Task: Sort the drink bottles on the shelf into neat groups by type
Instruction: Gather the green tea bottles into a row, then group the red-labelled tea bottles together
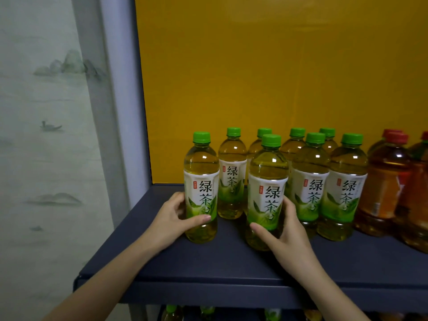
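Note:
Several green-capped green tea bottles stand upright on a dark blue shelf [222,265]. My left hand [171,221] grips the leftmost green tea bottle [201,179] low on its label, thumb across the front. My right hand [284,235] grips another green tea bottle [268,181] standing in front of the group, thumb on its lower front. Behind and to the right, more green tea bottles [345,181] form rows. Red-capped amber tea bottles [386,179] stand at the far right.
A yellow back panel [278,77] closes the shelf behind the bottles. The shelf's left front has bare surface. A pale painted wall [46,135] lies to the left. More bottle tops [171,311] show on a lower shelf beneath.

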A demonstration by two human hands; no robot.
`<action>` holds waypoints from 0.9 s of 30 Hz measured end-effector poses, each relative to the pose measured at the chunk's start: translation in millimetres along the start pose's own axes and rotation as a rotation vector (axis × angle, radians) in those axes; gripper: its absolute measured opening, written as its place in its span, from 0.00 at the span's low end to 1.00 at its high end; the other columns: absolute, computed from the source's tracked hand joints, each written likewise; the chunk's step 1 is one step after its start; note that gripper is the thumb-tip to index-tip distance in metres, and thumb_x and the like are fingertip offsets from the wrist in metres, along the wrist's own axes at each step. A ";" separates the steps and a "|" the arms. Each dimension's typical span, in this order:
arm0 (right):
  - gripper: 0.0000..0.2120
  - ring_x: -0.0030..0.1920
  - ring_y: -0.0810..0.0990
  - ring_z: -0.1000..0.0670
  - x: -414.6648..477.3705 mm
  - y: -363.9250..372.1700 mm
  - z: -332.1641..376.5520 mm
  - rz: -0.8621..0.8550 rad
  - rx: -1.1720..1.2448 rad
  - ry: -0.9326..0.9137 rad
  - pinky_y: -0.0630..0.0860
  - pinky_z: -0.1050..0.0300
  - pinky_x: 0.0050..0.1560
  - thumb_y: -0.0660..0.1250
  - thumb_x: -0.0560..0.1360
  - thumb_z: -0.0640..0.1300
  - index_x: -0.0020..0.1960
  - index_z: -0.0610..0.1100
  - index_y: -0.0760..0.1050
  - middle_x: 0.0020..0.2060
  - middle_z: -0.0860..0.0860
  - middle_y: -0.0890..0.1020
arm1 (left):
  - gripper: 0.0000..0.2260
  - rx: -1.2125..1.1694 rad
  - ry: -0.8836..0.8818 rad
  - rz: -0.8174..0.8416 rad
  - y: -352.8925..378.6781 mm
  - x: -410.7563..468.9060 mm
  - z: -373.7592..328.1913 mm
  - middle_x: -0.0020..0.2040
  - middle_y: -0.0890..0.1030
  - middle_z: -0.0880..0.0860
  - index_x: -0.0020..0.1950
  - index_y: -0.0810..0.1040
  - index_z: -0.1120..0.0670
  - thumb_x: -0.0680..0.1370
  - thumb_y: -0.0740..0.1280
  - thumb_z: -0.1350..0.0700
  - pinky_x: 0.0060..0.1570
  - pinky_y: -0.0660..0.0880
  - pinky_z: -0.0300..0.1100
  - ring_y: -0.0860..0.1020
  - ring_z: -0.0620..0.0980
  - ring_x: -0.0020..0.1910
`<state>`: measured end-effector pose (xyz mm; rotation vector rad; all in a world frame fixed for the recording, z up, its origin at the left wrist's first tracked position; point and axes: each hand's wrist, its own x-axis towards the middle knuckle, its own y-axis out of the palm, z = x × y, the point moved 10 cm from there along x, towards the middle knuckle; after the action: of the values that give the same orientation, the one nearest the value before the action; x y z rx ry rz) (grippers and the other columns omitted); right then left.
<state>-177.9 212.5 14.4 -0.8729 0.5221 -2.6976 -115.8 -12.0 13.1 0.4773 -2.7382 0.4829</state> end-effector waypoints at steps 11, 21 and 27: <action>0.36 0.63 0.68 0.59 -2.9 -15.0 5.8 -0.180 -0.219 -0.088 0.64 0.64 0.61 0.71 0.70 0.51 0.73 0.46 0.60 0.61 0.59 0.71 | 0.28 0.029 0.066 -0.009 37.5 1.0 -12.2 0.57 0.81 0.47 0.58 0.74 0.47 0.62 0.79 0.49 0.60 0.75 0.44 0.78 0.43 0.58; 0.30 0.62 0.72 0.54 -10.5 -27.8 12.1 -0.243 -0.336 -0.097 0.63 0.62 0.53 0.68 0.71 0.54 0.68 0.47 0.63 0.61 0.54 0.73 | 0.26 0.130 0.142 -0.087 49.9 5.1 -20.3 0.54 0.80 0.44 0.55 0.73 0.41 0.59 0.73 0.40 0.56 0.77 0.44 0.78 0.43 0.55; 0.27 0.58 0.75 0.49 -10.6 -28.7 13.7 -0.290 -0.425 -0.110 0.69 0.59 0.50 0.70 0.71 0.52 0.64 0.42 0.68 0.55 0.49 0.75 | 0.27 0.125 0.148 -0.119 48.3 5.8 -22.9 0.53 0.81 0.44 0.54 0.74 0.42 0.58 0.75 0.40 0.52 0.78 0.39 0.80 0.43 0.53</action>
<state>-165.1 238.6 31.1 -1.2858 1.0411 -2.8153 -133.3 38.0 22.5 0.6063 -2.5319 0.6352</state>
